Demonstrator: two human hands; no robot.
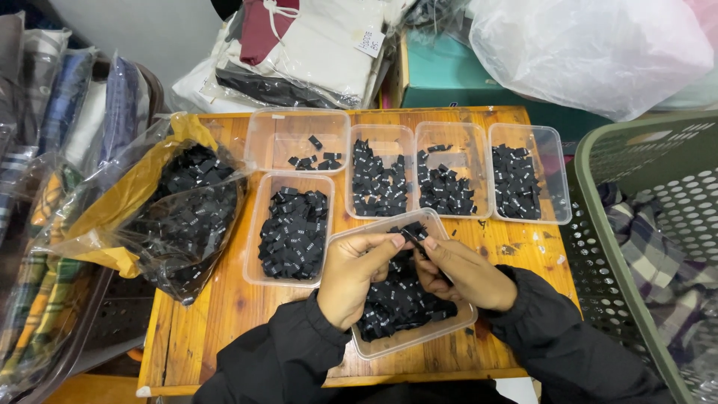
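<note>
Small black fabric label point(410, 233) pinched between the fingertips of both hands, held just above the far rim of the nearest clear plastic tub point(419, 340). Left hand point(355, 275): grip pressed together, thumb against forefinger, on the label's left end. Right hand point(460, 273): grip likewise closed on the label's right end, thumb tip meeting the left thumb. Both wrists in black sleeves point(284, 359).

The nearest tub sits tilted on the front half of the wooden table point(224, 322), directly under the hands, and holds a loose heap of the same black labels point(396, 307) with small white marks on them.

Just left of it: a second tub point(293, 233), upright rectangle, well filled with labels. Behind, along the far edge of the table, a row of four tubs. Far-left tub point(298, 141) holds only a few labels. The next two point(380, 179) and point(447, 179) are about half full. The rightmost point(528, 176) has its labels gathered toward the left side.

On the table's left end: an open clear plastic bag point(176, 213) with a yellow-brown lining, slumped on its side, packed with more black labels; it overhangs the table edge.

Surroundings: green perforated laundry basket point(636, 247) to the right with checked cloth inside. Stack of bagged folded garments point(307, 45) behind the table, a teal box point(449, 75) and a large crumpled clear bag point(591, 45) beside them. Bagged checked fabrics point(45, 224) to the left.
</note>
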